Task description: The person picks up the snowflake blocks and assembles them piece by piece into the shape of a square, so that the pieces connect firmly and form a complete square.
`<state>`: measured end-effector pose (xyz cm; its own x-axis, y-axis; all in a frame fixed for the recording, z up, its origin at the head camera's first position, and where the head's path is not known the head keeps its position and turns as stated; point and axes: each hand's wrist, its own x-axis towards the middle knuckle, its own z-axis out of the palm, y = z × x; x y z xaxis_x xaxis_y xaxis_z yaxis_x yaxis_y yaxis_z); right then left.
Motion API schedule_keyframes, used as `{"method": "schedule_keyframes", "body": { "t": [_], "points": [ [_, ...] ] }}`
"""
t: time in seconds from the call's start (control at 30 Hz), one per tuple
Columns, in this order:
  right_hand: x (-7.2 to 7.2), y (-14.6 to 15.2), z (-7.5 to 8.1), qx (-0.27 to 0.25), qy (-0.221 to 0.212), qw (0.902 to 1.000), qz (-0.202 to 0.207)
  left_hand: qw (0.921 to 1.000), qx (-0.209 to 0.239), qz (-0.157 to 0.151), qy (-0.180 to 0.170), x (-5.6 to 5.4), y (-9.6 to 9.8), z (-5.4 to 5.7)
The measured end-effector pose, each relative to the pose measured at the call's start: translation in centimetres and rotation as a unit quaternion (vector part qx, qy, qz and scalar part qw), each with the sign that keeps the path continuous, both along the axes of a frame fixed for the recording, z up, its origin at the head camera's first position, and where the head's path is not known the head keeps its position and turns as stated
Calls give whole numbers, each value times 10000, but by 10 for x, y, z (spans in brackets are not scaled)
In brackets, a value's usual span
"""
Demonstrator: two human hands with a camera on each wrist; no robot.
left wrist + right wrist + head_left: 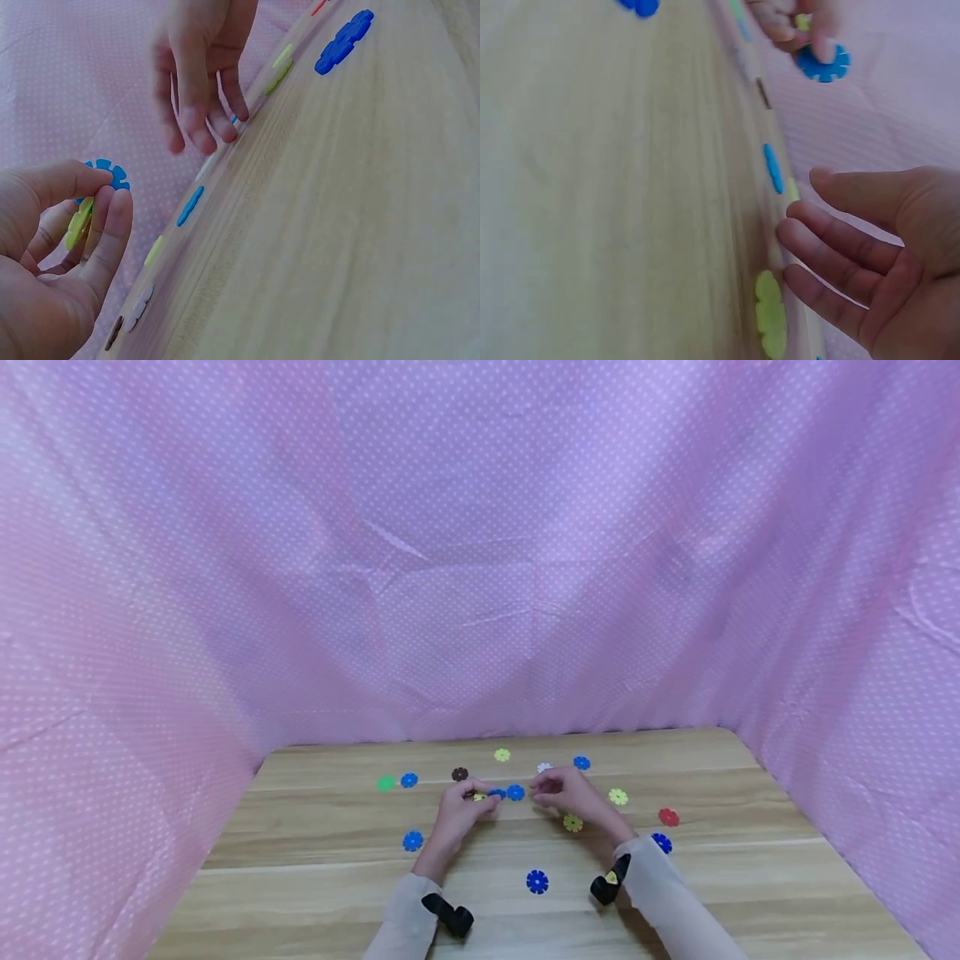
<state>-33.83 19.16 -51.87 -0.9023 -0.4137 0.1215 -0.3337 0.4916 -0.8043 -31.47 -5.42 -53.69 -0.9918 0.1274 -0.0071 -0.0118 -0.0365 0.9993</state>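
Observation:
Between thumb and fingertips, my left hand (456, 817) pinches a blue notched plastic disc (119, 178). A yellow notched disc (77, 225) sits against it within the same hand, and they look joined, though the fingers cover where they meet. My right hand (576, 795) hovers over the table to the right with its fingers apart and relaxed, nothing in them. On the tabletop between the two hands lies another blue disc (515, 792). A darker yellow disc (573, 822) lies just under the right hand, and a white disc (544, 767) is partly hidden behind it.
More flower-shaped discs lie scattered on the wooden table (337, 868): a green disc (386, 783), a brown disc (460, 773), a red disc (668, 817), and a dark blue disc (537, 882) near the front. A pink dotted cloth (480, 568) hangs around the table's back and sides.

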Motion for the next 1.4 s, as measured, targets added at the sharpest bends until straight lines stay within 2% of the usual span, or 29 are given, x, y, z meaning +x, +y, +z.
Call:
{"method": "schedule_keyframes", "body": {
  "t": [0.1, 0.13, 0.33, 0.37, 0.6, 0.83, 0.97, 1.17, 1.3, 1.4],
  "points": [
    [-8, -9, 3, 304, 5, 9995, 2, 10000, 2, -11, 66, -1, -1, 2],
    [-10, -12, 5, 395, 11, 9992, 15, 10000, -19, 3, 59, 1, -1, 5],
    [-19, -31, 6, 932, 89, 9955, 142, 9997, -236, 87, 81, 0, -2, 1],
    [-20, -33, 5, 989, 118, 9949, 143, 9997, -229, 75, 104, -2, -2, -3],
    [-20, -42, 5, 1026, 22, 9947, -40, 9999, -129, 48, 103, 2, -1, 2],
    [-14, -38, -1, 354, -62, 9992, 153, 9992, -342, 156, 103, 2, -4, 1],
    [-9, -37, -6, -315, -257, 9992, -2, 9991, -356, 196, 126, 2, -5, -3],
    [-2, -43, -7, -1370, -1084, 9835, -477, 9975, -631, 239, 229, 3, -7, -6],
    [-4, -46, -5, -1712, -1350, 9746, -522, 9973, -620, 279, 283, 0, -6, -6],
    [-8, -47, -4, -1831, -1415, 9717, -474, 9976, -537, 354, 255, -4, -5, -5]
  ]
}}
